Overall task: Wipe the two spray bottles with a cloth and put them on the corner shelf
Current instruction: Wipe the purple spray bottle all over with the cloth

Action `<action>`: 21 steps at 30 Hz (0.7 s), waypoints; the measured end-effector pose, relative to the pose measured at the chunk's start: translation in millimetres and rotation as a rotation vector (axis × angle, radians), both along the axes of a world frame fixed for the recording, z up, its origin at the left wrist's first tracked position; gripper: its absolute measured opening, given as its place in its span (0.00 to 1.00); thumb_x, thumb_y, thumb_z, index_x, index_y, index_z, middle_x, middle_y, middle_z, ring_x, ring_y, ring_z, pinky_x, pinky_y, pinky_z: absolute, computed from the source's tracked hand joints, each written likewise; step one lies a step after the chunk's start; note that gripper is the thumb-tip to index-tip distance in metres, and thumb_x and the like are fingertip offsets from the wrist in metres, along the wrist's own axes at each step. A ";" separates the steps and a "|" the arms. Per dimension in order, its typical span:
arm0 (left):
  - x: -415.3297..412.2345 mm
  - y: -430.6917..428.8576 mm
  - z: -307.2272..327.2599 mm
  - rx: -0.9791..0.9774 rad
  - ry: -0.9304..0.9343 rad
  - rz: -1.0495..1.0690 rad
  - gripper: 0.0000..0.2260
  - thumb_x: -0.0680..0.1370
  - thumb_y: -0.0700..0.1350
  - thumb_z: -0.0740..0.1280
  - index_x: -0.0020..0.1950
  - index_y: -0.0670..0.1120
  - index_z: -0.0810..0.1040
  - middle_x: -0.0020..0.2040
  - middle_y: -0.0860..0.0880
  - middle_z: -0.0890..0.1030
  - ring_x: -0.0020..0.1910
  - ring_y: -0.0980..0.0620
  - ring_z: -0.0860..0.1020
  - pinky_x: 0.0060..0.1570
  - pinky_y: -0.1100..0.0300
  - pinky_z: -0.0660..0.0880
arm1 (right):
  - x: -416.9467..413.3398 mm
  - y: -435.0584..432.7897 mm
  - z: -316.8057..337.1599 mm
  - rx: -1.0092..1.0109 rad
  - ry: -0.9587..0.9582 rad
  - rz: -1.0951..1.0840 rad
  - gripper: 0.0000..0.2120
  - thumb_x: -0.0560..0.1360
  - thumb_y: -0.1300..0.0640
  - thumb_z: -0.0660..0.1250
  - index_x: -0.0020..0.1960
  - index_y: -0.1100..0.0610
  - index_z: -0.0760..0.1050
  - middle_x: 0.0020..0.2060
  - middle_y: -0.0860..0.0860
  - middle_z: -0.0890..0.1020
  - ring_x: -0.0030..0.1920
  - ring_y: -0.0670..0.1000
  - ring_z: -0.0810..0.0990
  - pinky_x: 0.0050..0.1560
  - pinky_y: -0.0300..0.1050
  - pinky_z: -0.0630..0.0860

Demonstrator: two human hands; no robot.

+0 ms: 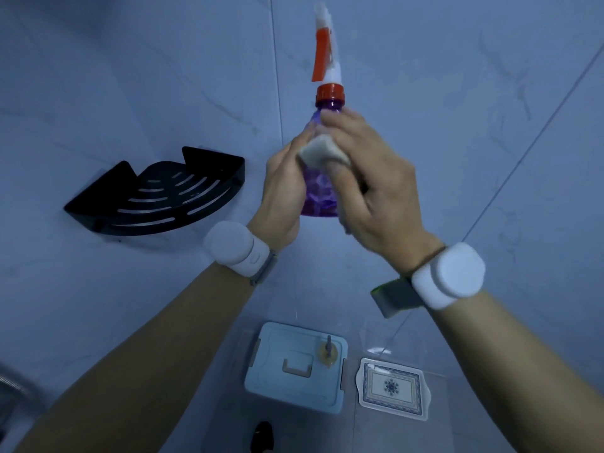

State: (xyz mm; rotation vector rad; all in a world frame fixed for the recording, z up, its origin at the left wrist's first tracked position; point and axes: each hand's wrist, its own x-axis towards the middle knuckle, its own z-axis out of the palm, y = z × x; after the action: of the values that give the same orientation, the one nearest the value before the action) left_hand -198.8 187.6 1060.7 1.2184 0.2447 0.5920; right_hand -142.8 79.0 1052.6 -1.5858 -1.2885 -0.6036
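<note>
Purple spray bottle (pixel 318 191) is held upright in the air in front of the tiled wall corner seam (pixel 277 76), with its orange collar and white/orange trigger head up top. The trigger head is motion-blurred. Left hand (pixel 281 191) has its grip wrapped round the bottle body from the left, fingers curled behind it. Right hand (pixel 376 191) has its grip clamped on a pale cloth (pixel 322 153), pressing it against the bottle's upper body just below the shoulder. The thumb is over the cloth and the fingers run down the right side. The bottle's base edge shows between the two wrists, touching nothing below. Black corner shelf (pixel 147 227) is mounted on the wall left of the hands, near but apart from the left hand. Its raised front rim faces the camera, its slotted floor is in full view, and bare tile lies between it and the bottle. There is a white wrist unit on each arm, left (pixel 235 248) and right (pixel 447 276). Far below on the floor sits a light-blue lidded box (pixel 294 390) with a small yellowish bottle (pixel 328 353) standing on its lid near the right edge. A patterned tray (pixel 392 403) lies just right of the box, not touching it. A dark shoe tip (pixel 263 436) shows at the bottom edge
</note>
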 end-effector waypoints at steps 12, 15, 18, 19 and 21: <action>5.3 13.0 3.7 -0.248 -0.094 -0.257 0.21 0.77 0.57 0.64 0.56 0.40 0.77 0.62 0.39 0.76 0.66 0.43 0.75 0.67 0.49 0.70 | -18.0 10.0 -4.8 0.036 -0.051 0.036 0.14 0.78 0.62 0.62 0.59 0.64 0.80 0.62 0.60 0.81 0.70 0.62 0.73 0.73 0.63 0.65; 4.5 15.0 4.5 -0.278 -0.116 -0.340 0.22 0.77 0.58 0.63 0.58 0.40 0.76 0.63 0.38 0.74 0.69 0.41 0.72 0.68 0.50 0.69 | -12.7 8.0 -13.7 0.083 -0.097 0.018 0.14 0.79 0.62 0.61 0.59 0.65 0.80 0.61 0.60 0.81 0.69 0.63 0.74 0.72 0.65 0.65; 4.3 11.8 6.0 -0.258 -0.141 -0.307 0.27 0.79 0.56 0.59 0.67 0.35 0.71 0.68 0.34 0.72 0.68 0.39 0.72 0.64 0.49 0.72 | -4.2 7.8 -9.0 0.212 0.010 0.049 0.14 0.79 0.64 0.60 0.57 0.70 0.79 0.59 0.65 0.81 0.66 0.65 0.77 0.69 0.67 0.68; 3.7 10.3 5.8 -0.261 -0.154 -0.300 0.27 0.80 0.56 0.58 0.68 0.35 0.70 0.66 0.34 0.74 0.65 0.40 0.75 0.62 0.50 0.74 | -4.0 8.2 -6.6 0.251 0.069 0.065 0.14 0.79 0.65 0.59 0.57 0.72 0.78 0.58 0.66 0.80 0.64 0.64 0.78 0.68 0.65 0.69; 2.4 7.9 7.0 -0.254 -0.180 -0.298 0.27 0.80 0.55 0.55 0.68 0.36 0.69 0.61 0.37 0.76 0.59 0.42 0.77 0.58 0.50 0.75 | -3.9 8.0 -2.1 0.310 0.226 0.078 0.13 0.79 0.64 0.58 0.56 0.70 0.78 0.56 0.63 0.81 0.60 0.58 0.80 0.65 0.57 0.74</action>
State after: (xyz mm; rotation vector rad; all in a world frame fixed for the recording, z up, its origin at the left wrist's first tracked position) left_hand -196.4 195.5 1067.6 0.9268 -0.0148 0.3938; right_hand -146.7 87.0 1050.5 -1.3019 -1.0286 -0.5303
